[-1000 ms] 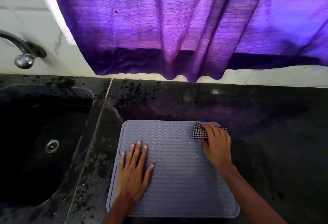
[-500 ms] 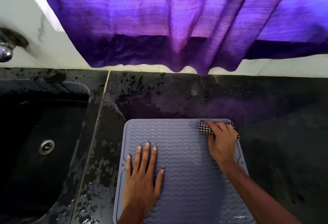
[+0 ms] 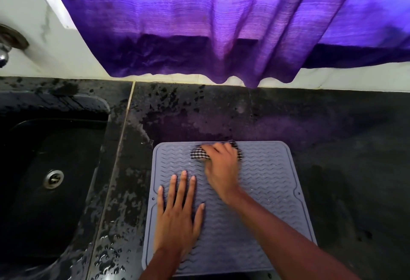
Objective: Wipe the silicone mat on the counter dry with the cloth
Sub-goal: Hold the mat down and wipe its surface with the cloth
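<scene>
A grey silicone mat (image 3: 266,191) with wavy ridges lies flat on the black counter (image 3: 343,146). My left hand (image 3: 179,215) rests flat on the mat's near left part, fingers spread, holding nothing. My right hand (image 3: 221,168) presses a black-and-white checked cloth (image 3: 198,154) against the mat near the middle of its far edge. The hand is blurred by motion. Most of the cloth is hidden under its fingers. Small drops glint on the mat's right side.
A black sink (image 3: 51,180) with a metal drain (image 3: 53,178) lies left of the mat. Water drops and smears cover the counter strip between them. A tap (image 3: 4,55) sticks out at the far left. A purple curtain (image 3: 221,24) hangs over the back wall.
My right hand has swept the cloth left along the mat's far edge, from the far right corner to about the middle. My left hand has stayed pressed on the mat.
</scene>
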